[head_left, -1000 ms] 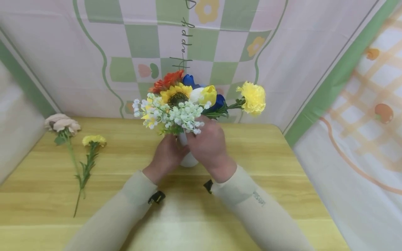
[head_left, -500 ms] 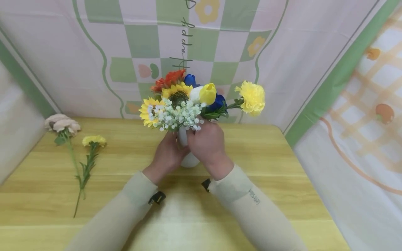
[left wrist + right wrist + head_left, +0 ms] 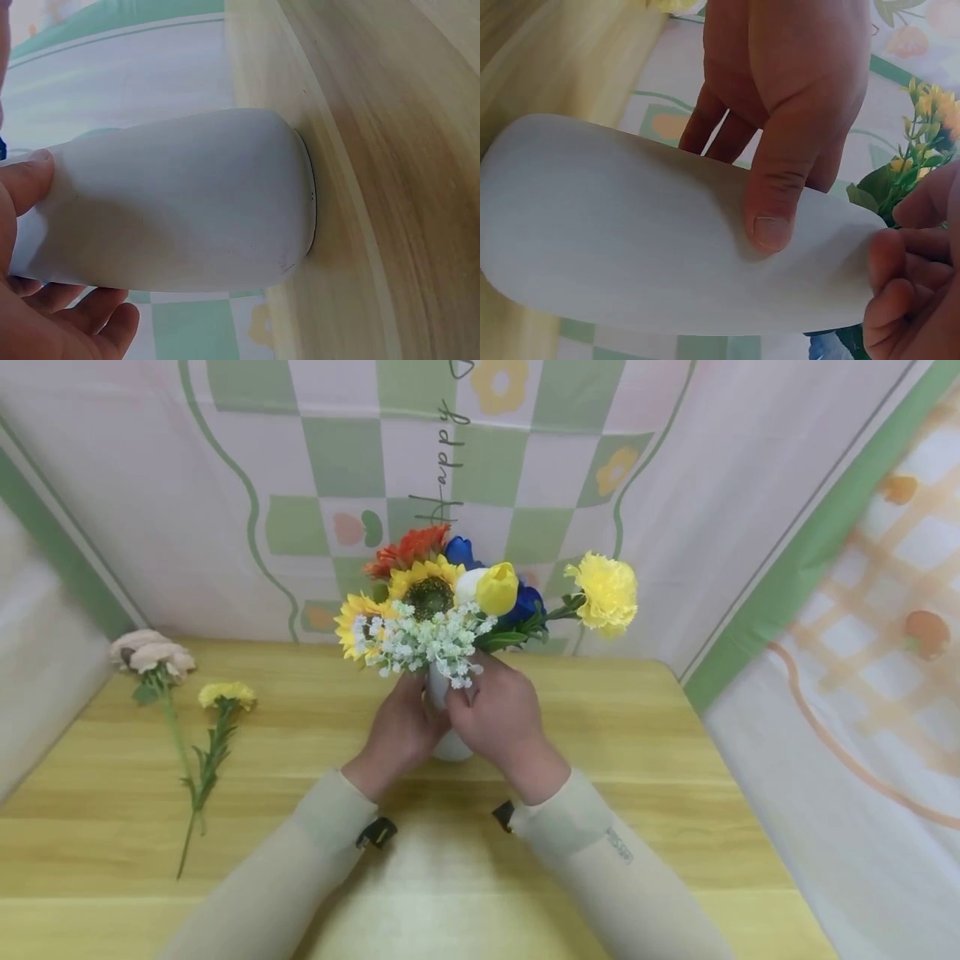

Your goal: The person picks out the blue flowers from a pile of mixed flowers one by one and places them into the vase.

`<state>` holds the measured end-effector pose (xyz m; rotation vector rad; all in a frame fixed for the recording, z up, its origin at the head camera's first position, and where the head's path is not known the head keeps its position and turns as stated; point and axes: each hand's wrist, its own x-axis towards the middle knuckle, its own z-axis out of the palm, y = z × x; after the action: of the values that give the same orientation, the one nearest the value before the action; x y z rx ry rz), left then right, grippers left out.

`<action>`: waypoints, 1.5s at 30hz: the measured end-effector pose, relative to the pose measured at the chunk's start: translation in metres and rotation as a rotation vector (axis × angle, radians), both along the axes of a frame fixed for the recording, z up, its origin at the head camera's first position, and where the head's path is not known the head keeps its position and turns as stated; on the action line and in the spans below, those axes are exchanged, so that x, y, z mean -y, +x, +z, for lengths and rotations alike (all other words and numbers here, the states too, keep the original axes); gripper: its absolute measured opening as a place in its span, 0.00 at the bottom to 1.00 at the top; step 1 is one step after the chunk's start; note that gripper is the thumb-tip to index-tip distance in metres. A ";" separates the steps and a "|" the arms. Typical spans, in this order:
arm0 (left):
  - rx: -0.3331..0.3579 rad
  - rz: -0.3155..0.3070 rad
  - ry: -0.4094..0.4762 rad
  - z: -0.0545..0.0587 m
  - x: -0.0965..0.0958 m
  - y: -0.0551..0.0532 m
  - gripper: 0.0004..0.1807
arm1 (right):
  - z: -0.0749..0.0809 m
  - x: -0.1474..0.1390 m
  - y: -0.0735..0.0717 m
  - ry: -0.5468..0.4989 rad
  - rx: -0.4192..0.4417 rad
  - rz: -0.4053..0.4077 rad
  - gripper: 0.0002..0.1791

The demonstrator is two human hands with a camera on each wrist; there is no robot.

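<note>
A white vase (image 3: pixel 453 747) stands upright on the table with a mixed bunch of artificial flowers in its mouth. My left hand (image 3: pixel 402 724) grips its upper part from the left, the thumb across the front in the right wrist view. My right hand (image 3: pixel 501 706) is at the mouth, with curled fingers pinching just under a spray of white baby's breath (image 3: pixel 431 642); its stem is hidden there. Around the spray are sunflowers (image 3: pixel 431 597), a red-orange flower (image 3: pixel 408 550), a yellow tulip (image 3: pixel 497 588), blue flowers (image 3: pixel 528 603) and a yellow carnation (image 3: pixel 606 594) leaning out right.
On the left of the wooden table (image 3: pixel 630 860) lie a pale pink flower (image 3: pixel 157 656) and another yellow carnation (image 3: pixel 227 695), their stems crossing. A patterned cloth (image 3: pixel 341 456) hangs behind the table, with more cloth at both sides.
The baby's breath has shifted right and down, showing more of the left sunflower. My right hand has stayed at the vase mouth with slight turns; my left hand keeps its grip.
</note>
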<state>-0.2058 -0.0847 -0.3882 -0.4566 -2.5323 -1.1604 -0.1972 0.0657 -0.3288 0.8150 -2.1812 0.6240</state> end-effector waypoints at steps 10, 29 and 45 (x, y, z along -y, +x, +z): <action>-0.036 -0.013 0.007 0.000 0.003 -0.002 0.30 | -0.003 -0.001 0.004 0.149 -0.060 0.024 0.18; -0.145 -0.088 0.050 -0.009 0.006 -0.008 0.31 | -0.005 0.001 0.024 0.275 -0.056 -0.119 0.18; -0.123 -0.091 0.086 -0.007 0.005 -0.005 0.39 | -0.010 0.000 0.031 0.255 -0.013 -0.133 0.25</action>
<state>-0.2103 -0.0895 -0.3950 -0.6070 -2.3687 -1.2289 -0.1667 0.0658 -0.3391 0.7911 -2.3103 0.2768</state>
